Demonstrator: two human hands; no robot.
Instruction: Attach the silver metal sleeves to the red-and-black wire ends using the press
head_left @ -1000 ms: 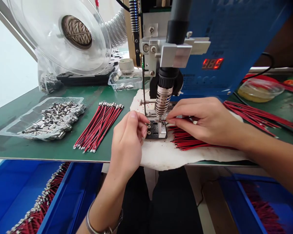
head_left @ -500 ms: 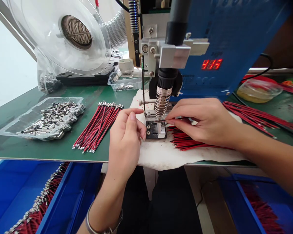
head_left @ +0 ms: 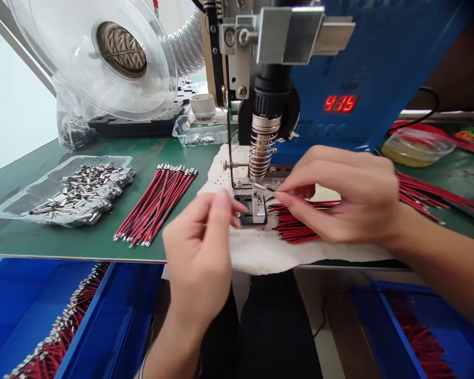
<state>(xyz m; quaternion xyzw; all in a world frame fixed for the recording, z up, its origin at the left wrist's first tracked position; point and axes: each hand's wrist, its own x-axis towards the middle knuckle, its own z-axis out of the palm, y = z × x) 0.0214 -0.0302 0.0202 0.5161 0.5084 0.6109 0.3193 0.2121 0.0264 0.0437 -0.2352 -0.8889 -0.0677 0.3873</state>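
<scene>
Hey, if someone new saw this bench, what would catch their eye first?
Probably the glowing red digital readout, showing 415 on the large blue machine at upper right. Next, the large clear plastic disc at upper left. Then, right of centre, the bare right hand pinching a thin dark metal-tipped wire near the silver spring-wrapped tool.

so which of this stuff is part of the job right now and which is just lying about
Likely part of the job:
wire pinched in the right hand
spring-wrapped tool
black fixture
loose wires on the cloth
metal parts at left

Probably just lying about:
pale roll behind
clear tub at far right
</scene>
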